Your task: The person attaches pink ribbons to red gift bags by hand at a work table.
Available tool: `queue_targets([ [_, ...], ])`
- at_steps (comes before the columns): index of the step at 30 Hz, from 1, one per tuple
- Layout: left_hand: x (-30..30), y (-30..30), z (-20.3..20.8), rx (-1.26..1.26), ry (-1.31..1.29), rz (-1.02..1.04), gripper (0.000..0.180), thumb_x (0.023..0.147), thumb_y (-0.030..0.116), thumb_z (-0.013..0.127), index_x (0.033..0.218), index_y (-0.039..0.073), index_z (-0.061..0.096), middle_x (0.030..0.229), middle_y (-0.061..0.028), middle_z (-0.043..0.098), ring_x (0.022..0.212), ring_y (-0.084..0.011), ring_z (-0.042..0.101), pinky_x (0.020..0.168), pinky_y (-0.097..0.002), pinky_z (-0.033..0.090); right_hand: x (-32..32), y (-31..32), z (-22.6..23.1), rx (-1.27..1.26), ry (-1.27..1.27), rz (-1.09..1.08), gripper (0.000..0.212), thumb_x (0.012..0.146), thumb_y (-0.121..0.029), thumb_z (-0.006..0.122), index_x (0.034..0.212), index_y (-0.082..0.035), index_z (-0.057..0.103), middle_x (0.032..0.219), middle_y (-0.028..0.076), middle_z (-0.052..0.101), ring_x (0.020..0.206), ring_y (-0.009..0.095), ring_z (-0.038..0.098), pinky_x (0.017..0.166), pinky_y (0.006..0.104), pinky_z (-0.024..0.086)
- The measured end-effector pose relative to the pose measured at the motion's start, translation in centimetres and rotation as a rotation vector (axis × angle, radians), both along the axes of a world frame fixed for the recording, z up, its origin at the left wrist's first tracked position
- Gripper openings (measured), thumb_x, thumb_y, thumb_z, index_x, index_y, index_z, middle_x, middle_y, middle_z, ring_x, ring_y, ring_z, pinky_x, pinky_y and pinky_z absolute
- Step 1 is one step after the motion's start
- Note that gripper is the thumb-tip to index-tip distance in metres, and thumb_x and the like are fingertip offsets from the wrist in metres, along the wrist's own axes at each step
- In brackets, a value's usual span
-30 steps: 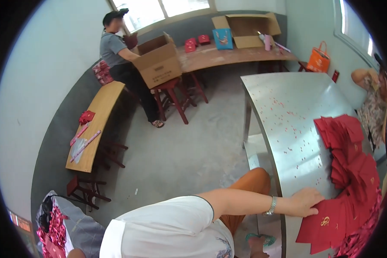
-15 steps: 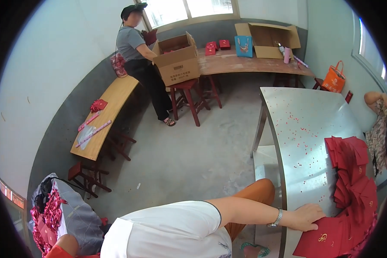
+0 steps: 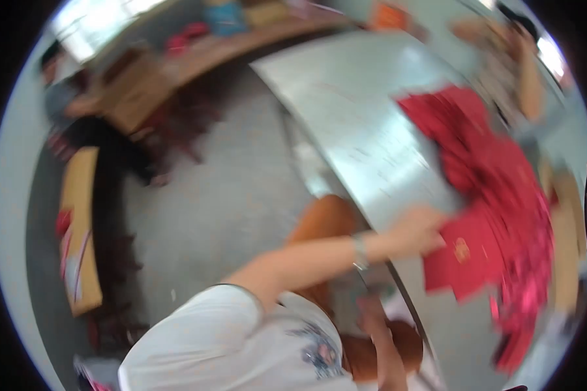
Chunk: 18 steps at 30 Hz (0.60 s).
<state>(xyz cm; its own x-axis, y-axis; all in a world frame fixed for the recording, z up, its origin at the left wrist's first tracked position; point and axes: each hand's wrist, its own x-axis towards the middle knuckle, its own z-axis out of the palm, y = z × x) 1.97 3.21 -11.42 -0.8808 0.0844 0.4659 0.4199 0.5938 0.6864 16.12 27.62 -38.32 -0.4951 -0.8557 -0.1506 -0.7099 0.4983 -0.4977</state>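
Note:
My left hand (image 3: 416, 232), with a metal watch on its wrist, reaches across to the steel table (image 3: 339, 98). Its fingers look closed on the left edge of a flat red packet (image 3: 464, 251) with a gold emblem, though motion smears them. Behind and beside this packet, a heap of similar red packets (image 3: 482, 156) fans out along the table, with shiny pinkish-red strips (image 3: 525, 280) along its right side. Low beside my knee and below the table's edge is my right hand (image 3: 373, 313), holding nothing that I can make out; its fingers are blurred.
Across the table a person (image 3: 502, 72) has raised arms. Another person (image 3: 72, 104) stands far left by a cardboard box (image 3: 134, 91). A wooden bench table (image 3: 85, 260) runs along the left wall; an orange bag (image 3: 389, 16) is at the back.
My view has swung to the right, bringing the red heap and the person opposite nearer the middle. My right hand has come into view. The left hand remains at the packets.

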Motion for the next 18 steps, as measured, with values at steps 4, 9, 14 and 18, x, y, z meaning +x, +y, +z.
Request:
queue_targets([
  [4,-0.2,-0.6,1.1,0.175,-0.123,0.016,0.038,0.071,0.023,0.076,0.101,0.003,0.066,0.091,-0.0168,0.064,0.090,-0.0368,0.060,0.080,-0.0446,0.048,3.1,-0.2,2.7,0.324,-0.112,-0.190,0.023,0.086,-0.031,0.060,0.086,-0.008,0.065,0.079,0.016,0.066,0.082,0.034,0.065,0.069,0.0468,0.051],
  [9,-0.4,1.2,1.6,0.220,-0.200,-0.009,0.034,0.069,0.022,0.079,0.089,0.003,0.060,0.084,-0.0121,0.060,0.081,-0.0305,0.058,0.072,-0.0393,0.047,5.0,0.6,10.8,0.400,-0.209,-0.381,0.020,0.085,-0.028,0.061,0.089,-0.009,0.063,0.086,0.014,0.067,0.086,0.032,0.065,0.074,0.0463,0.051],
  [14,-0.2,0.5,0.8,0.168,-0.180,-0.069,0.037,0.067,0.023,0.082,0.087,0.003,0.058,0.080,-0.0104,0.057,0.073,-0.0267,0.055,0.067,-0.0368,0.046,5.7,-1.0,20.5,0.204,-0.091,-0.376,0.023,0.085,-0.026,0.063,0.096,-0.007,0.065,0.093,0.013,0.068,0.092,0.030,0.064,0.080,0.0444,0.050],
  [18,0.0,0.2,0.5,0.298,-0.309,-0.109,0.035,0.069,0.018,0.082,0.086,0.002,0.056,0.080,-0.0068,0.057,0.072,-0.0189,0.054,0.067,-0.0313,0.047,4.2,-1.5,27.6,-0.033,-0.140,-0.411,0.025,0.085,-0.024,0.065,0.101,-0.006,0.064,0.094,0.012,0.067,0.091,0.030,0.063,0.079,0.0432,0.051],
])
